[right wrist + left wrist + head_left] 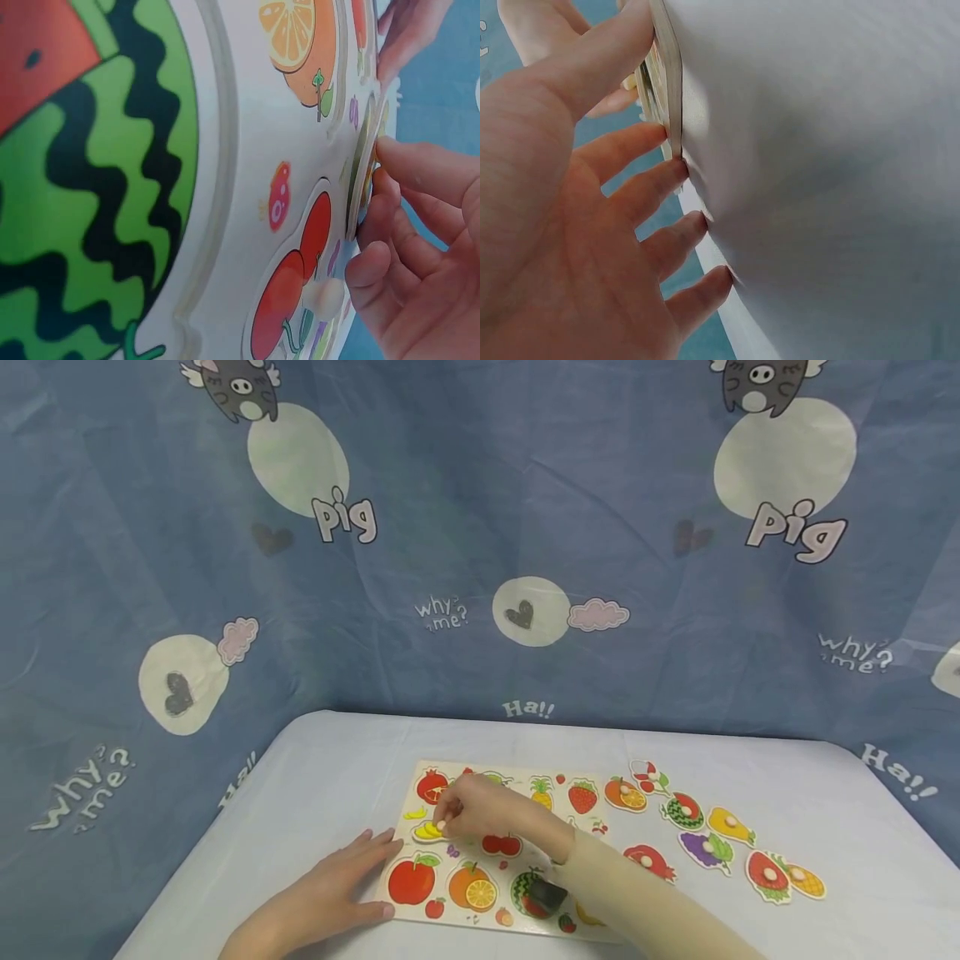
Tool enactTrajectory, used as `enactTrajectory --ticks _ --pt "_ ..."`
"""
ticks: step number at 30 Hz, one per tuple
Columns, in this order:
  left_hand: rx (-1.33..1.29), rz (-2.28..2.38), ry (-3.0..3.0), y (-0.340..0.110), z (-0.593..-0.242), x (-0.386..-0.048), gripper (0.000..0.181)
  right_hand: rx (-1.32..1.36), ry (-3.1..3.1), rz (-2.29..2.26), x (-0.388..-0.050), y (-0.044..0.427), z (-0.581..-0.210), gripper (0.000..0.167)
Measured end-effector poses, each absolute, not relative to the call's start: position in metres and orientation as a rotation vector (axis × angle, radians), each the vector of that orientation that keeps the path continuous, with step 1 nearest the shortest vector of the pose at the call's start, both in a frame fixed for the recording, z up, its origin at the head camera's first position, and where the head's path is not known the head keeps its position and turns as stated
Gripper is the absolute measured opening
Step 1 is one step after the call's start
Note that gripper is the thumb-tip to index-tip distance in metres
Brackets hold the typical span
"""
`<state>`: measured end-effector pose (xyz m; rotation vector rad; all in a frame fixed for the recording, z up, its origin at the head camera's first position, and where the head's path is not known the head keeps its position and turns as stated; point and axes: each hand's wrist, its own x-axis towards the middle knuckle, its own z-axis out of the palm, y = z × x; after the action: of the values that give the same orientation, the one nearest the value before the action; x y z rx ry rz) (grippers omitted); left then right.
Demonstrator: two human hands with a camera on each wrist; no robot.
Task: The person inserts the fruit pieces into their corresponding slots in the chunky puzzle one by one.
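My right hand [480,807] pinches the small knob of a yellow banana piece [427,832] at the left side of the fruit board [459,917]. In the right wrist view that piece [365,172] is edge-on at the fingertips; whether it is fully seated I cannot tell. The left hand [322,889] lies with fingers spread along the board's left edge. Seen from the left wrist, this hand [592,217] touches the board's side [673,82] with its thumb, the other fingertips lying on the white surface. A cherry piece [279,307] with a knob is on the board.
Right of the board lie several loose knobbed pieces, among them grapes [705,850], a strawberry [768,875], a pear [729,824], a watermelon [683,811] and a pineapple [807,882]. An orange piece [626,794] lies by the board's upper right corner. A printed blue cloth [450,677] hangs behind.
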<state>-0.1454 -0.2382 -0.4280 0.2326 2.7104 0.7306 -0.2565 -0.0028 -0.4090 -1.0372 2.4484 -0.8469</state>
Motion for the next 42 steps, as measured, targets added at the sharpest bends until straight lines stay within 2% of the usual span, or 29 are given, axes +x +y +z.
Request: enactTrajectory --ticks 19,42 --pt "0.218 0.743 2.713 -0.238 -0.427 -0.146 0.081 -1.018 2.444 -0.848 -0.258 -0.008 -0.41 0.007" --pt "0.19 0.696 2.721 -0.236 -0.429 -0.149 0.083 -1.12 2.337 -0.964 -0.251 0.03 -0.395 0.014"
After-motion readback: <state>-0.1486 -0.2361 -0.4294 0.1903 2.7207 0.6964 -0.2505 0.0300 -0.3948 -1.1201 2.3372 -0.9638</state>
